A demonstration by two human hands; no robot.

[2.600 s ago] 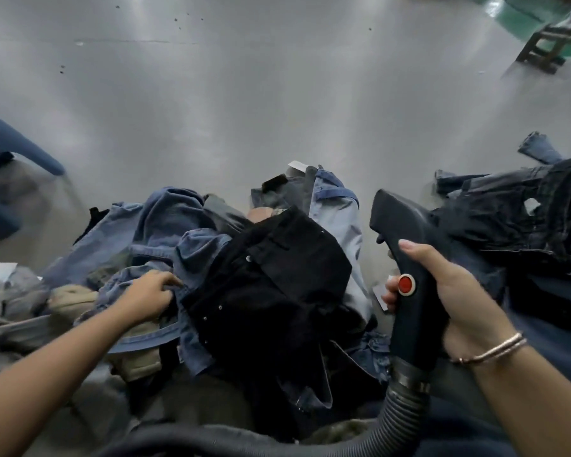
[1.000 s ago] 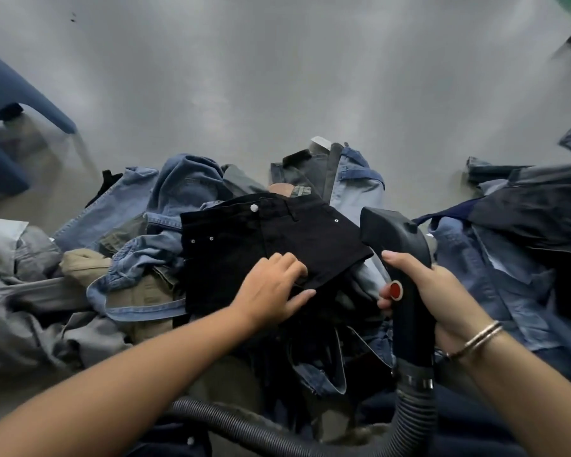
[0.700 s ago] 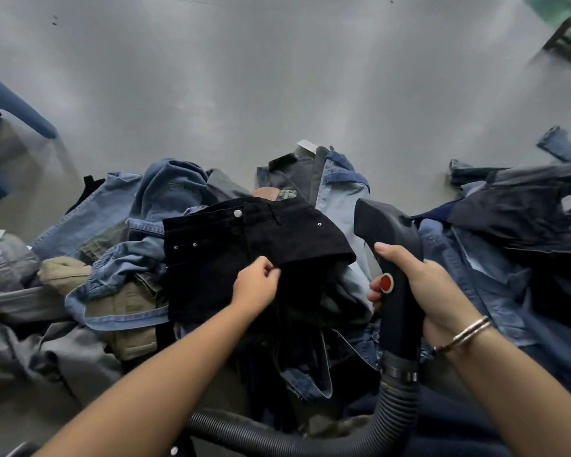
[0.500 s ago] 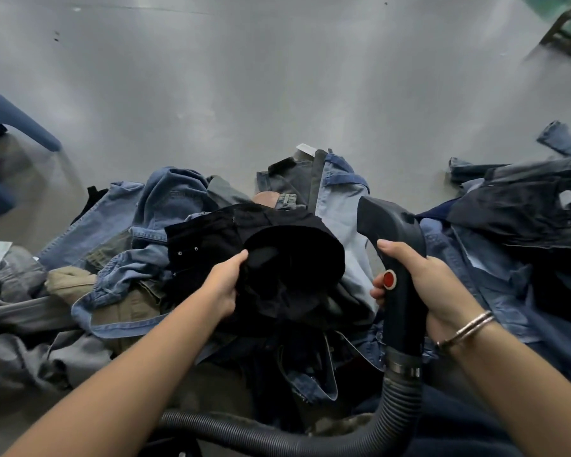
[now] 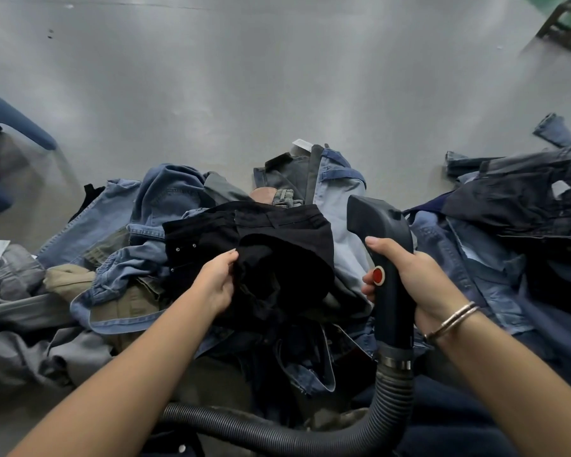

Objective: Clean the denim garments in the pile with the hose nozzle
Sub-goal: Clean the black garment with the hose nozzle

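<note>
In the head view, the black denim garment [image 5: 277, 255] is seen lying on top of the pile [image 5: 165, 206] at centre, one fold of it pinched by the left hand [image 5: 216, 282], whose fingers are curled into the cloth. The hose nozzle [image 5: 381, 225] is held upright just to the right of that garment, its handle wrapped by the right hand [image 5: 419, 275], with the thumb close by the red button [image 5: 378, 275]; the nozzle mouth is turned away from the camera, so contact with the fabric cannot be told. A slip of the pinched fold is judged possible, since only a small bunch of cloth is gripped and the rest hangs loose. The corrugated hose [image 5: 277, 433] is looped across the bottom, under both forearms, and could be snagged on clothing if the nozzle is swept wide. Open grey floor [image 5: 244, 77] lies beyond the pile; a second heap [image 5: 524, 199] crowds the right side, a blue chair [image 5: 10, 127] the left edge.
</note>
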